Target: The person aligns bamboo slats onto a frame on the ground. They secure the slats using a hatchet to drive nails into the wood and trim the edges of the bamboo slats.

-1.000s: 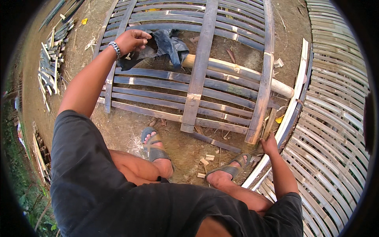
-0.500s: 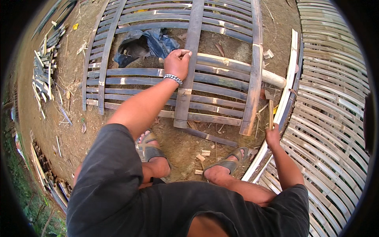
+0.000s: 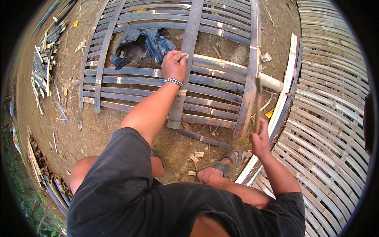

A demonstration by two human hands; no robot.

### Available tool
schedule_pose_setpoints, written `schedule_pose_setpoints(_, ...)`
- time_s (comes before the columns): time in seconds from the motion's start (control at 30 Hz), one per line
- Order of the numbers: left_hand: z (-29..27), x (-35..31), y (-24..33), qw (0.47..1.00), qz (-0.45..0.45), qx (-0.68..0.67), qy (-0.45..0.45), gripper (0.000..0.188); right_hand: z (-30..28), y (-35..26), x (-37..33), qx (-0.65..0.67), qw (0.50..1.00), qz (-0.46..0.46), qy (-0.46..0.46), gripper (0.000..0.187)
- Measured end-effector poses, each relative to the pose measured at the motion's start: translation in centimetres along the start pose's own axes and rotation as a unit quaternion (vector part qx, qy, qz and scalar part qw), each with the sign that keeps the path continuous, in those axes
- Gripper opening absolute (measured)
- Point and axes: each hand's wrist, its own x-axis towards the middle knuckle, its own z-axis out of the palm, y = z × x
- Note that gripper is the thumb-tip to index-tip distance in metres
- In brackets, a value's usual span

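My left hand [image 3: 174,66], wearing a chain bracelet [image 3: 173,82], is closed in a pinch against the left edge of the dark middle bamboo strip [image 3: 188,39]. Whatever its fingertips hold is too small to make out. This strip lies lengthwise across the thinner slats [image 3: 215,81] of a bamboo lattice panel on the ground. My right hand [image 3: 260,141] is wrapped round the wooden handle of a hammer [image 3: 257,112]. The hammer stands head up beside the panel's right strip [image 3: 249,96]. Beneath the slats, a thick pale bamboo pole [image 3: 271,82] sticks out to the right.
A crumpled dark plastic bag [image 3: 158,42] lies by my left hand. Small wood offcuts [image 3: 194,158] are scattered between my sandalled feet. A long pale bamboo strip [image 3: 282,104] edges a large slatted bamboo panel [image 3: 327,118] at the right. Split bamboo pieces [image 3: 41,63] are heaped at far left.
My right hand has moved left and a little nearer, bringing the hammer over beside the panel's right strip. My left hand keeps its pinch at the middle strip. The view has shifted slightly.
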Motion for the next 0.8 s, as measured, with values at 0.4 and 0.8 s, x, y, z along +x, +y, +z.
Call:
schedule_pose_setpoints(0.4, -0.7, 0.0, 1.0, 0.994, 0.046, 0.092, -0.024, 0.010, 13.9, -8.8, 8.0, -0.111, 0.984, -0.117, -0.082, 0.047)
schedule_pose_setpoints(0.8, -0.8, 0.0, 0.9, 0.995, 0.034, 0.084, -0.035, 0.007, 17.1, -8.2, 9.5, -0.223, 0.958, -0.180, 0.014, 0.052)
